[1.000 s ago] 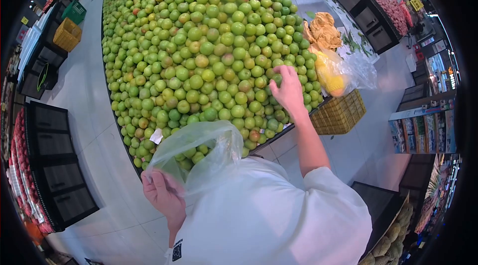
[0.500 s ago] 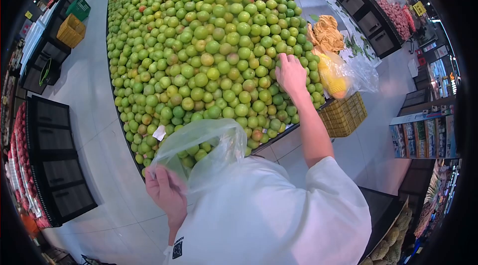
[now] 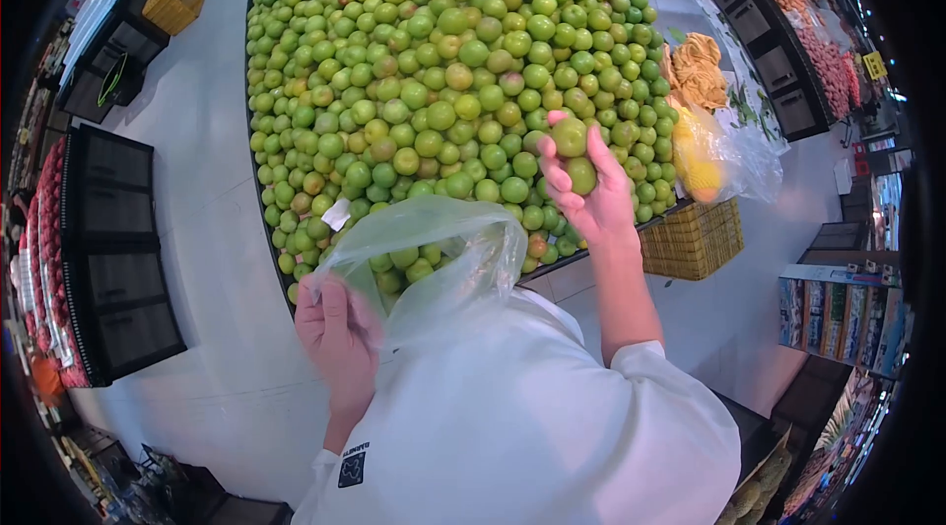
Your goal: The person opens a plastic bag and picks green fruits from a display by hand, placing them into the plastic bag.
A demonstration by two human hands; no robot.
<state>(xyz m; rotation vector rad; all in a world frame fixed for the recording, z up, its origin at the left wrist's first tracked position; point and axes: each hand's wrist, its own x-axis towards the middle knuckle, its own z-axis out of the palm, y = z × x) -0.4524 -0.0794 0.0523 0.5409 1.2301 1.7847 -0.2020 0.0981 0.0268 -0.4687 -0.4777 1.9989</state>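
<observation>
A large heap of round green plums [image 3: 434, 116], some with a reddish blush, fills the display stand in front of me. My right hand [image 3: 601, 192], palm turned up, has its fingers curled round two green plums [image 3: 570, 139] above the heap's near right side. My left hand [image 3: 340, 323] pinches the rim of a clear plastic bag [image 3: 463, 239] at the heap's front edge. The bag's mouth gapes, and plums show through its thin film. Whether any plums lie inside the bag, I cannot tell.
Right of the heap lie an orange cloth [image 3: 700, 71] and a plastic bag with yellow contents [image 3: 702, 165]. A yellow crate [image 3: 695, 241] stands below that corner. Dark cabinets [image 3: 123, 259] line the left aisle, with another yellow crate [image 3: 172, 2] farther back.
My right hand has lifted off the heap and turned palm up, now showing two plums in it. My left hand keeps hold of the bag. The view has shifted slightly.
</observation>
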